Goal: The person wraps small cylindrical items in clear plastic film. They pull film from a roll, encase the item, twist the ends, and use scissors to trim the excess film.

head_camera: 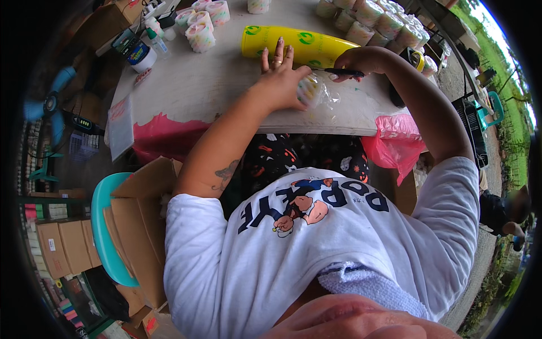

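My left hand [281, 80] has its thumb and index finger around a small white cylinder with coloured spots [308, 90], covered in clear plastic film [330, 96]. Its other fingers are spread toward a yellow roll of plastic film [292, 40] with green printed marks, lying just beyond. My right hand [360, 61] grips a black-handled cutting tool [345, 72], whose thin tip points left, close to my left index finger. Loose film sticks out to the right of the cylinder, below the tool. Whether the blade touches the film, I cannot tell.
Several spotted cylinders [201, 36] stand at the table's far left, with many more piled [389, 23] at the far right. A small bottle [157, 44] and a white tub [144, 59] are at left. Pink plastic [394, 144] hangs off the near edge. A blue fan [51, 101] stands left.
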A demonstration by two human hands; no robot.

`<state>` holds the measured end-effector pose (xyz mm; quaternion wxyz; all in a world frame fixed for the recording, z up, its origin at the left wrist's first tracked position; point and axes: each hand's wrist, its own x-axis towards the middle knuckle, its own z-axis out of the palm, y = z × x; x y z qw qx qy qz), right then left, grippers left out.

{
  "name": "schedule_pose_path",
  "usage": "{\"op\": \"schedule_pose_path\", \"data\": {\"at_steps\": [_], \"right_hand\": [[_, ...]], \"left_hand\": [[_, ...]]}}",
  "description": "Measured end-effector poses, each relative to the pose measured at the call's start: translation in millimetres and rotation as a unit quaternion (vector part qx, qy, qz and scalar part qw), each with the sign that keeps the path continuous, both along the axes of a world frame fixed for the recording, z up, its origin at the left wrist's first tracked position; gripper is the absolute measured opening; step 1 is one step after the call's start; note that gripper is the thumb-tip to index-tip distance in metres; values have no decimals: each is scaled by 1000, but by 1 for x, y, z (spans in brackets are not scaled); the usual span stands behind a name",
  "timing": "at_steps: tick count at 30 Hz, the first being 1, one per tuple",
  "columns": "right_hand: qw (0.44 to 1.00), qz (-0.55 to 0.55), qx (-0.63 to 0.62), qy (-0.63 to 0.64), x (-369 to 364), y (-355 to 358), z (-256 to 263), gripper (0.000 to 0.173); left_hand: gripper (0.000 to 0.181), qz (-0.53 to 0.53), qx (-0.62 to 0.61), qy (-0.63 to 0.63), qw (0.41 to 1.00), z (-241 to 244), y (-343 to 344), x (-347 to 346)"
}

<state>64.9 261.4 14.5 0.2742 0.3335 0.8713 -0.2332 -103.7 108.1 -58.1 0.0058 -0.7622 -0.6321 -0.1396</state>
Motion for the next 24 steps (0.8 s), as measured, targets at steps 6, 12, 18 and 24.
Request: {"op": "schedule_pose_path", "data": {"at_steps": [6, 12, 18, 24], "right_hand": [[994, 101, -5, 39, -51, 0, 8, 38], [978, 178, -9, 112, -83, -2, 16, 45], [911, 0, 187, 367, 33, -24, 23, 27], [867, -264, 383, 176, 117, -35, -74, 40]], "left_hand": [[80, 50, 114, 18, 992, -15, -18, 13], [85, 90, 159, 24, 983, -25, -33, 31], [80, 41, 225, 29, 973, -50, -59, 47], [73, 7, 292, 73, 954, -58, -53, 44]]}}
